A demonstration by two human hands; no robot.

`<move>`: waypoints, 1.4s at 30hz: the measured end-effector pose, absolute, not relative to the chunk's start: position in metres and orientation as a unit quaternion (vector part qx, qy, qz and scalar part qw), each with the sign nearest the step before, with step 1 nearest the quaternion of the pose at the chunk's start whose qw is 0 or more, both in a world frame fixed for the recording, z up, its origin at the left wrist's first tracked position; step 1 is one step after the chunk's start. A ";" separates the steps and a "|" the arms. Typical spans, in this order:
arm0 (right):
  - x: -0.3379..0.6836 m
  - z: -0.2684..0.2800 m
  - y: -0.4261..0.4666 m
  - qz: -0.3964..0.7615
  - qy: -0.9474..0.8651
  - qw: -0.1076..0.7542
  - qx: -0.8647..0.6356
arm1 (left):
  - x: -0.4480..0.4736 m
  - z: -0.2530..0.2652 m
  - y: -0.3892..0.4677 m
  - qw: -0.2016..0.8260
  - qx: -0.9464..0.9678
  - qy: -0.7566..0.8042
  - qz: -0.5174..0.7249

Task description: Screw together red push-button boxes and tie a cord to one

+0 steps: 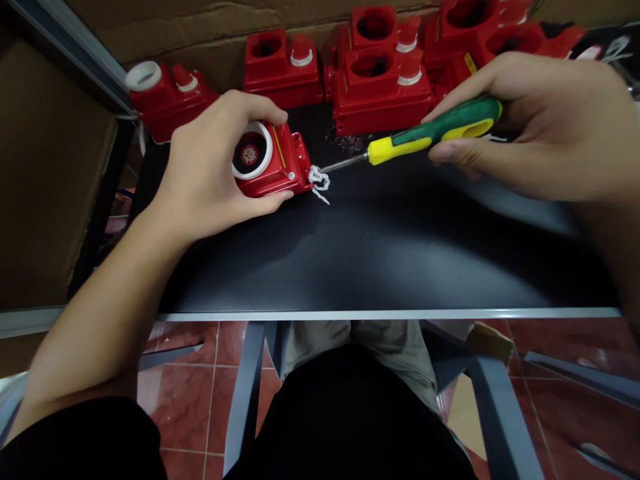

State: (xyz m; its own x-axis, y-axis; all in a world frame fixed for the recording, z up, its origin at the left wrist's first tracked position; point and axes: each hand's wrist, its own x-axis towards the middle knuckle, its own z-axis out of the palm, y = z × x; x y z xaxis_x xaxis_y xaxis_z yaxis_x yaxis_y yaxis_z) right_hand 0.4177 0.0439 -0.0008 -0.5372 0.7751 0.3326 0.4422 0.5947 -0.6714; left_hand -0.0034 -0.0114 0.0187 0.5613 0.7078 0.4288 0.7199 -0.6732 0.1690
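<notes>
My left hand (210, 167) grips a red box-shaped housing (280, 160) on the black tabletop, thumb along its near side and fingers over its far side. A white ring surrounds the housing's round opening, where a dark inside with a reddish centre shows. At its right end hangs a looped white cord (319, 179). My right hand (530, 133) is closed round the green and yellow handle of a screwdriver (430, 133). The metal shaft points left, and its tip meets the cord by the housing's end; whether it passes through a loop I cannot tell.
Behind stand several similar red housings (383, 93), with one white-ringed housing (173, 100) at the left. Cardboard (190, 33) lines the back and left sides. A pale metal edge (400, 313) runs along the front of the black tabletop (325, 267).
</notes>
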 end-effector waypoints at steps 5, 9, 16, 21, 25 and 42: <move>0.409 0.008 0.033 0.283 -0.831 0.286 -0.384 | 0.001 0.022 -0.016 0.015 -0.885 -0.409 -0.223; 0.406 0.014 0.031 0.281 -0.839 0.230 -0.405 | 0.002 0.022 -0.016 0.021 -0.888 -0.405 -0.217; 0.411 0.002 0.041 0.322 -0.826 0.198 -0.417 | -0.002 0.019 -0.012 0.020 -0.894 -0.393 -0.213; 0.413 -0.002 0.046 0.318 -0.823 0.225 -0.413 | -0.003 0.020 -0.013 0.017 -0.889 -0.403 -0.215; 0.416 -0.001 0.049 0.365 -0.815 0.237 -0.383 | -0.002 0.019 -0.013 0.019 -0.889 -0.405 -0.214; 0.403 0.011 0.040 0.278 -0.807 0.190 -0.484 | 0.000 0.019 -0.014 0.013 -0.887 -0.411 -0.209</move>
